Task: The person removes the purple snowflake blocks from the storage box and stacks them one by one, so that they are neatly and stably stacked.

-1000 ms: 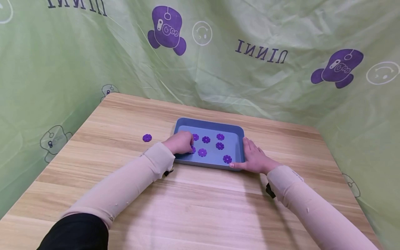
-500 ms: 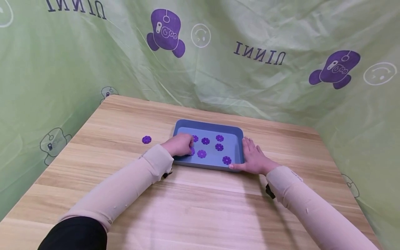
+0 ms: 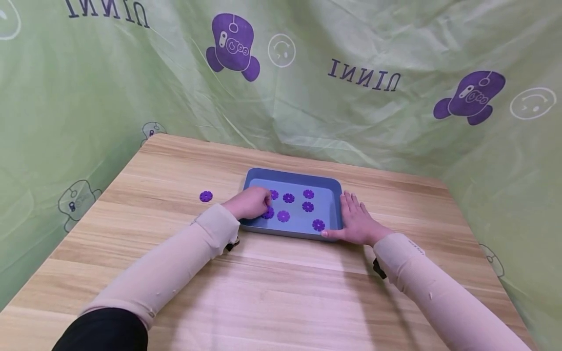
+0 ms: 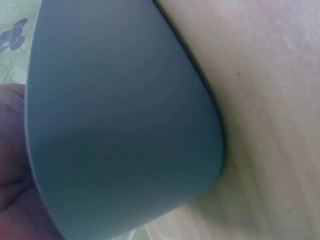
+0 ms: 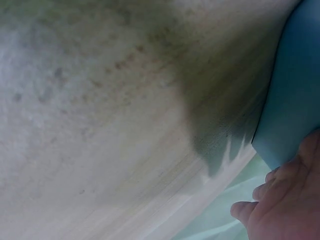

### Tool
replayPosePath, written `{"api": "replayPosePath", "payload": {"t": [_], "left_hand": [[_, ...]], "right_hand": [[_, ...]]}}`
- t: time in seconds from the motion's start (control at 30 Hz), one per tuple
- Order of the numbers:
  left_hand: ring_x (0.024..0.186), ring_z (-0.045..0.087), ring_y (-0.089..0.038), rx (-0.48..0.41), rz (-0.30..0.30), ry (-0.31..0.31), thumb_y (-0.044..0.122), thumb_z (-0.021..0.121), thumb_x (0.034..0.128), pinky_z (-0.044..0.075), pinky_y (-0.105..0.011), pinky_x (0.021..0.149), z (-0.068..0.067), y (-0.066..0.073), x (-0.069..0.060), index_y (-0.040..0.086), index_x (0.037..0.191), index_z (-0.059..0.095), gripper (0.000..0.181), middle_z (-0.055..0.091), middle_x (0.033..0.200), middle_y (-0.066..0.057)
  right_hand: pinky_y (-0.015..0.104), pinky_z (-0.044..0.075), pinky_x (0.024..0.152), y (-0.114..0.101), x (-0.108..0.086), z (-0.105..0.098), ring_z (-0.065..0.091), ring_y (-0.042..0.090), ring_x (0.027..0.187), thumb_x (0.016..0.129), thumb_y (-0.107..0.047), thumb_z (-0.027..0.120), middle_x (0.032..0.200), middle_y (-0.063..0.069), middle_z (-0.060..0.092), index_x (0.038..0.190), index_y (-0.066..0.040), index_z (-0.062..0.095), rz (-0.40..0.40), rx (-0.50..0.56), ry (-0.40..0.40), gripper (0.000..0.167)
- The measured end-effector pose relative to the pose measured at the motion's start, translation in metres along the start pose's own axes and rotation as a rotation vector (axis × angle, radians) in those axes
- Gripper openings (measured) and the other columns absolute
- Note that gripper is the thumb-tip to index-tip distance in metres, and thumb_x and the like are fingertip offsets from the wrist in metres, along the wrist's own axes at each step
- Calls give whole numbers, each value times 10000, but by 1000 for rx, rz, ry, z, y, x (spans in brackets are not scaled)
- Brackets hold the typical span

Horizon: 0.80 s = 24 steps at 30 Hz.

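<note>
My left hand: curled at purple disc in tray, near-left; can't tell if pinching | my right hand: spread against tray's right end | risk: sloppy pinch could bump neighbouring disc | around: stray disc on desk; left wall's in my wrist's way

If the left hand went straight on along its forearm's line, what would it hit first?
Probably the partly hidden purple notched disc just beyond the left hand, in the blue tray; height above it is unclear, so it might be passed over untouched.
</note>
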<state>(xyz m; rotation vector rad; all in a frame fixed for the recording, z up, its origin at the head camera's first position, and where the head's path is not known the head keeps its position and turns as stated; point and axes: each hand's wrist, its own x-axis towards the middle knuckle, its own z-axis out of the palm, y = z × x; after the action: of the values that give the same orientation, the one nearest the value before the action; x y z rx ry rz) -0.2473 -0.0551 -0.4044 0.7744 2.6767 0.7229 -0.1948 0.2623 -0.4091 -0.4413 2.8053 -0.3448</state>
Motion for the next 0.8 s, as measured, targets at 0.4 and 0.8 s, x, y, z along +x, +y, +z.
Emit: {"api": "replayPosePath", "payload": {"t": [0.4, 0.8], "left_hand": [[690, 581, -148, -318, -54, 50, -46, 586, 930, 495, -270, 636, -10, -8, -5, -37, 1058, 692, 167, 648, 830, -68], [757, 652, -221, -559, -127, 119, -73, 567, 958, 589, -388, 765, -15, -11, -12, -91, 1113, 667, 185, 669, 899, -137]], "right_hand": [[636, 41, 1208, 0, 1, 0, -16, 508, 1522, 877, -710, 658, 1643, 359, -19, 1561, 166, 12, 11, 5, -19, 1286], [654, 42, 1201, 1, 1, -1, -10, 516, 1519, 877, -708, 661, 1644, 359, -11, 1559, 167, 4, 17, 16, -23, 1289]]}}
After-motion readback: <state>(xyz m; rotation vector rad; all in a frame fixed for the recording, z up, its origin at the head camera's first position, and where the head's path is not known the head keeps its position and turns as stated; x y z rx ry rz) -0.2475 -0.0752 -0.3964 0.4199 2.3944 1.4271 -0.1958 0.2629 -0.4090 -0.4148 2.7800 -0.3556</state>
